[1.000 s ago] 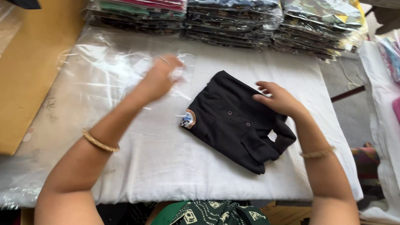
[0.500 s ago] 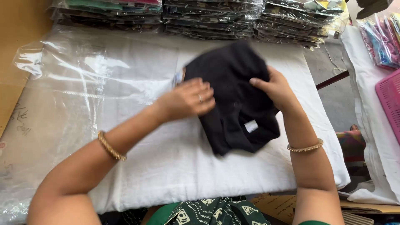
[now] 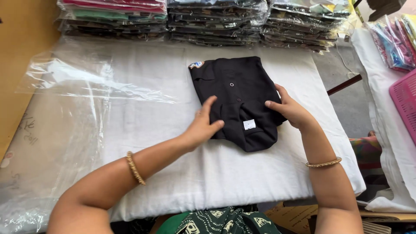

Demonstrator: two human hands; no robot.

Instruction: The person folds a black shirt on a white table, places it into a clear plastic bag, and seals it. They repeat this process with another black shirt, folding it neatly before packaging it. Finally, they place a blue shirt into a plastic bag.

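Note:
A folded black shirt [image 3: 236, 93] with buttons, a small white tag and a round badge at its far left corner lies on the white cloth-covered table [image 3: 173, 173]. My left hand [image 3: 203, 123] presses on the shirt's near left edge, fingers spread over the fabric. On the shirt's right edge rests my right hand [image 3: 290, 108], fingertips on the cloth near the tag. Both wrists wear thin gold bangles.
A clear plastic bag [image 3: 86, 99] lies flat on the table's left part. Stacks of bagged folded garments [image 3: 216, 19] line the far edge. At the right are a pink basket [image 3: 405, 104] and colourful packets [image 3: 392, 41]. A yellow board [image 3: 21, 52] stands left.
The shirt, lifted and bunched half a second ago, now lies flat and squared on the table. My left hand left the plastic bag and came onto the shirt.

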